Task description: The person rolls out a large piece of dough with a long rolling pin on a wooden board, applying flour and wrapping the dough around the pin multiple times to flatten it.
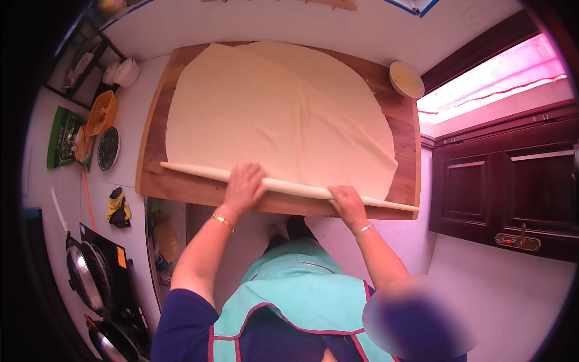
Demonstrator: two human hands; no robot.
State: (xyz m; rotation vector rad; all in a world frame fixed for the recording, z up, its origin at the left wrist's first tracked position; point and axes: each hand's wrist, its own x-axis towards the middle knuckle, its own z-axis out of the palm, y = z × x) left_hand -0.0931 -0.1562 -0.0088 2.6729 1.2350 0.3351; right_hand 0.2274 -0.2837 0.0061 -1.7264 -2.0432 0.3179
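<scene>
A huge, thin sheet of pale dough covers most of the wooden board, with a few creases and a folded-over layer at its right side. Along its near edge lies a long rolling pin, thick in the middle and tapered at both ends. My left hand is laid over the pin left of its middle, fingers curved onto it at the dough's edge. Farther right, my right hand grips the pin with bent fingers. Whether dough is wrapped round the pin cannot be made out.
A bowl stands at the board's far right corner, beside a window and a dark red wooden door. To the left are an orange basket, a green bag, a dark round dish and lidded pans.
</scene>
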